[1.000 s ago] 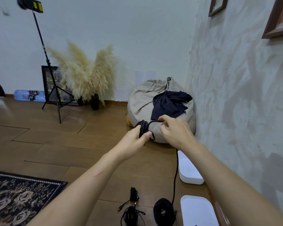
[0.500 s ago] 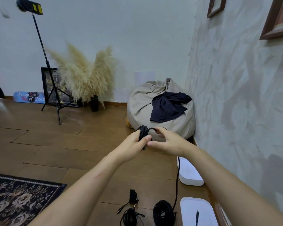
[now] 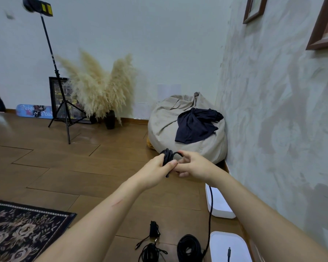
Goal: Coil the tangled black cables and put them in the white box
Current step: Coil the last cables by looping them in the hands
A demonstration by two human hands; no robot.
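My left hand (image 3: 155, 168) grips a small bundle of coiled black cable (image 3: 167, 156) held out in front of me. My right hand (image 3: 192, 165) pinches a loop of the same cable beside the bundle. The loose end of this cable (image 3: 210, 220) hangs down under my right wrist to the floor. On the floor below lie a wound black coil (image 3: 188, 247) and a smaller cable with an adapter (image 3: 151, 242). A white box (image 3: 227, 244) stands at the bottom right with a cable plug tip over it. A white lid (image 3: 220, 203) lies behind it by the wall.
A beige beanbag (image 3: 186, 127) with a dark cloth sits in the corner ahead. The textured wall (image 3: 273, 110) runs close on my right. A light stand (image 3: 60, 103) and a vase of pampas grass (image 3: 102, 91) stand at the back left. A patterned rug (image 3: 21, 229) covers the floor at lower left.
My right hand has come down and in from above the bundle and now meets my left hand, bringing a loop of cable around the coil. A plug tip has come into view over the box.
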